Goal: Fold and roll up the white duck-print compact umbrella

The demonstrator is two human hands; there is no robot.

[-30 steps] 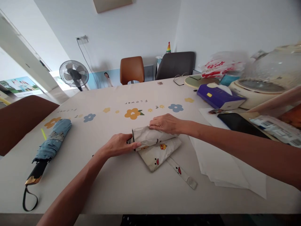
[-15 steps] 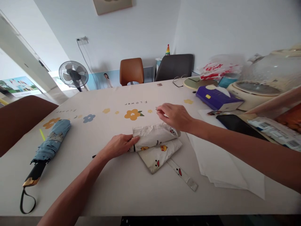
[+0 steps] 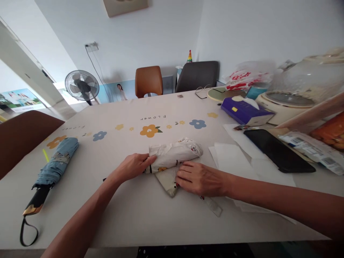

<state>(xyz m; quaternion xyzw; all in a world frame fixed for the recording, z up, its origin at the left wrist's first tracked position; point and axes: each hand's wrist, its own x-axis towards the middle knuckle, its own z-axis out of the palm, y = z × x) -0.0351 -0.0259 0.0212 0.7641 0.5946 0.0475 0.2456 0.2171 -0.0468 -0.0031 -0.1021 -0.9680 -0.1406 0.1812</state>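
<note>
A white folding umbrella [image 3: 174, 154] printed with cartoon ducks lies on the table in front of me, its fabric partly wrapped and one loose flap [image 3: 166, 182] spread toward me. My left hand [image 3: 135, 165] is closed round its left end, thumb on top of the fabric. With fingers curled together, my right hand [image 3: 197, 179] grips that flap and covers much of it; the fingertips are partly hidden. A narrow printed strap [image 3: 214, 206] sticks out below my right hand. Further left rests a blue folded umbrella [image 3: 57, 161] with a black handle and wrist loop.
White paper sheets [image 3: 233, 156] and a black phone [image 3: 278, 150] lie to the right. Behind them are a purple tissue box [image 3: 245, 111], glasses [image 3: 206, 91] and a large clear-topped container [image 3: 290, 98]. Chairs [image 3: 149, 80] and a fan [image 3: 82, 85] stand beyond the table [image 3: 129, 222].
My right hand has come down toward me from above the umbrella's far edge onto its lower flap. My left hand keeps its hold. The view has shifted slightly.
</note>
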